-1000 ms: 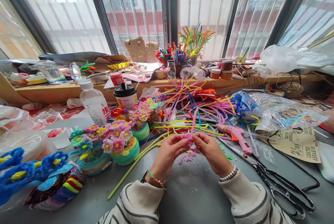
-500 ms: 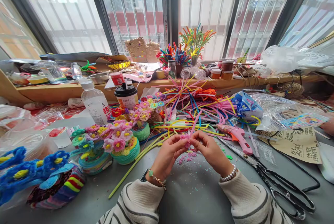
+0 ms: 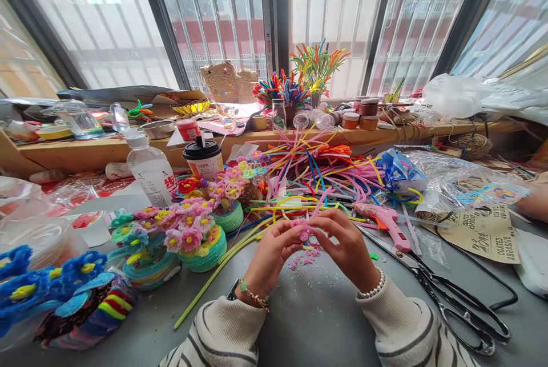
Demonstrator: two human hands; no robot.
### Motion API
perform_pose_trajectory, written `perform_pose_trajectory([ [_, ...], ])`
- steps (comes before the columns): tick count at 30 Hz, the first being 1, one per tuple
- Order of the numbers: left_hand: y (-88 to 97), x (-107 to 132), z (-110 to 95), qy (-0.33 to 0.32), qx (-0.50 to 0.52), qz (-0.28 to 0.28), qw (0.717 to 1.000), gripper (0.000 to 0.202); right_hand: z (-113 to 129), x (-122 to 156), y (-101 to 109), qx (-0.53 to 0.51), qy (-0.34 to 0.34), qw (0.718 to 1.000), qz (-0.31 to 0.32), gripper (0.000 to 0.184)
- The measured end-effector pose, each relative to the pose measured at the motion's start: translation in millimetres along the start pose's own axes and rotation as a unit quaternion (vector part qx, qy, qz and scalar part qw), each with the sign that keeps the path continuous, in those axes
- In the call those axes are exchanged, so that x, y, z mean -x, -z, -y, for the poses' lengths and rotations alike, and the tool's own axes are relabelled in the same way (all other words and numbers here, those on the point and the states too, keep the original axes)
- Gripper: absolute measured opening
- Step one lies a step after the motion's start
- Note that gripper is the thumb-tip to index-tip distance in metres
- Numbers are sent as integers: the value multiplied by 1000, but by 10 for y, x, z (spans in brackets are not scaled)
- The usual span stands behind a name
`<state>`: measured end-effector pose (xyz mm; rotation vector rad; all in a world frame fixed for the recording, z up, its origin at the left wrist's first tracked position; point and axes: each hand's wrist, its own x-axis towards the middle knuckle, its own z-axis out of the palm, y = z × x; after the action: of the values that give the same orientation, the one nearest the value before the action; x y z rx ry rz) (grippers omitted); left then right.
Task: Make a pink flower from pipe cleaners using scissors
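Between my two hands is a small pink pipe-cleaner flower, with a pink stem sticking up and away from it. The fingertips of my left hand pinch its left side. My right hand has its thumb and fingers closed on the right side, wrist arched. Pink fuzzy clippings lie on the grey table just beneath. To the left stand finished pots of pipe-cleaner flowers, among them a pink bunch in a green-and-yellow wrapped pot and a blue bunch.
Large black-handled scissors and a pink glue gun lie to the right. Behind my hands spreads a heap of loose pipe cleaners. A water bottle and a lidded cup stand back left. Another person's hand shows at the right edge.
My right hand has lifted slightly and its fingers have shifted on the pink flower. My left hand keeps its pinch. The whole view has moved a little.
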<state>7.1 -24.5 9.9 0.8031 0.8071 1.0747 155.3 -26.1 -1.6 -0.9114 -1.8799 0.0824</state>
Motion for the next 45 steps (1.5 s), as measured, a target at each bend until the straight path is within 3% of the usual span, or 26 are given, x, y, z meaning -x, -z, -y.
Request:
perform_pose_trajectory([
  [5,4,-6,8,-3,0,-8,1000,14,-10,34,-17,88,76,993,2,18],
  [12,4,-11,6,-2,-2,-25,1000,14,-49,77,-2,196,120,972,50,23],
  [24,28,-30,22,-13,-25,-27,999,14,-16,41,-32,203,147,967,54,17],
  [28,9,-28,20,-36,-78,-44,995,16,-1,33,-45,199,117,973,29,14],
  [33,-10,-17,42,-131,-170,-67,974,16,36,45,-104,157,43,987,2,13],
  [40,-30,43,103,-283,-312,-115,900,6,87,70,-173,108,-56,993,1,13],
  [45,-36,76,87,-318,-362,-95,871,6,113,49,-182,14,-151,988,12,12],
])
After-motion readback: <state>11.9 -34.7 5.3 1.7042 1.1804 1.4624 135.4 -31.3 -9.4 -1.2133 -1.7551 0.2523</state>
